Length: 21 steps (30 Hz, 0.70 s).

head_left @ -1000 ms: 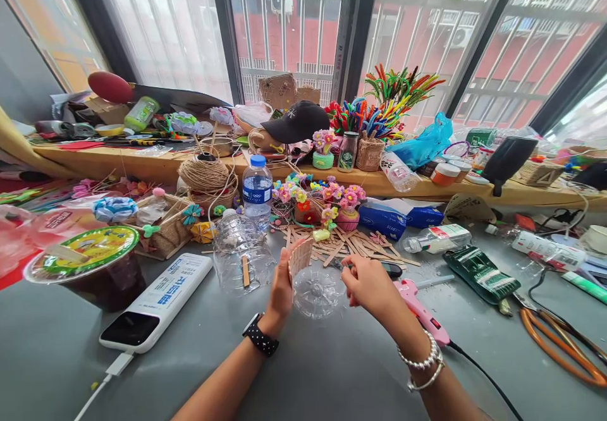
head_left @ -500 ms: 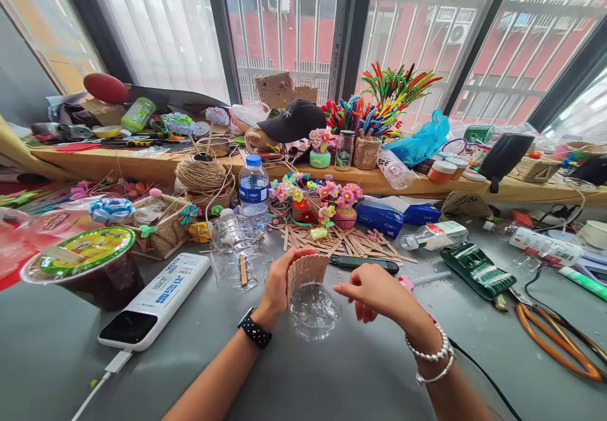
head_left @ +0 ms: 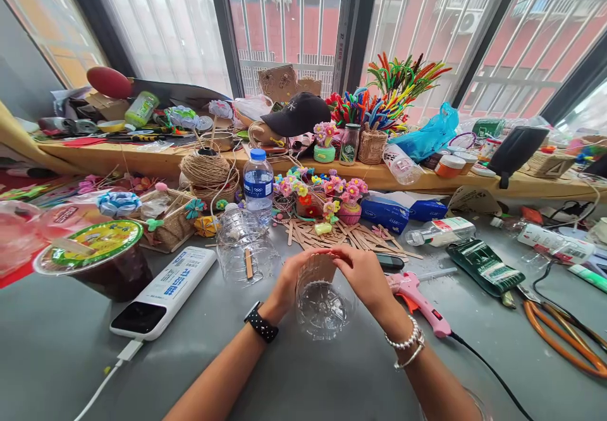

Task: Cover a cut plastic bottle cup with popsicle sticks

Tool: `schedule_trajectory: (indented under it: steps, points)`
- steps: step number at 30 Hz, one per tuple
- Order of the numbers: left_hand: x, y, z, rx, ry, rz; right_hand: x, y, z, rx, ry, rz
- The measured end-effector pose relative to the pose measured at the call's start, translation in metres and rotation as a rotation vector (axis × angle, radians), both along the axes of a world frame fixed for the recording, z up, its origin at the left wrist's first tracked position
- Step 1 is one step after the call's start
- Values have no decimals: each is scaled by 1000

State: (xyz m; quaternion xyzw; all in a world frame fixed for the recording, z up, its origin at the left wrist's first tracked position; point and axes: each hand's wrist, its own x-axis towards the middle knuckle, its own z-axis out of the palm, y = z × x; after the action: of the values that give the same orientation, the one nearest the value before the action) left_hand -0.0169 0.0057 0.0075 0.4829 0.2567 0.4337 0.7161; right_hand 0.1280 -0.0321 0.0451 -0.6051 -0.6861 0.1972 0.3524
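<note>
A clear cut plastic bottle base (head_left: 325, 312) faces me on the grey table, its far side lined with flat wooden craft sticks (head_left: 317, 270). My left hand (head_left: 288, 282) is wrapped around its left side and the sticks. From the right, my right hand (head_left: 361, 277) bends over the far top edge, fingertips pressed there close to the left fingers. Whether a loose stick is under those fingertips is hidden. Just right of my right hand lies a pink glue gun (head_left: 420, 301). Behind the bottle base, craft sticks (head_left: 341, 234) lie in a loose pile.
To the left are a white power bank (head_left: 165, 294), a lidded drink cup (head_left: 95, 256) and a larger cut clear bottle (head_left: 246, 250). A water bottle (head_left: 258, 187) stands behind. Orange-handled scissors (head_left: 564, 335) and a green pouch (head_left: 486, 268) lie right. Twine (head_left: 206, 168) is at the back.
My right hand has moved left and up, from beside the bottle base onto its far top edge. The glue gun has come into fuller view. The camera view has shifted slightly.
</note>
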Motion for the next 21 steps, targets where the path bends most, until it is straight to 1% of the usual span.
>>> schedule_trajectory:
  steps: [3,6,8,10,12,14,17,21]
  points:
    - [0,1,1,70,78,-60,2,1,-1,-15,-14,-47]
    - [-2,3,5,160,221,-124,3,3,-2,-56,-46,-97]
    - [-4,5,10,236,337,-151,4,3,-2,-73,-91,-103]
    - [-8,5,18,348,527,-123,4,2,0,-78,-145,-97]
    - [-12,3,26,472,767,-12,5,1,1,-76,-196,-96]
    - [-15,0,33,559,920,43,5,1,2,-80,-228,-96]
    - [-14,-5,38,633,1050,107,4,1,1,-89,-239,-76]
    - [-9,-9,38,650,1114,146,2,1,0,-79,-258,-48]
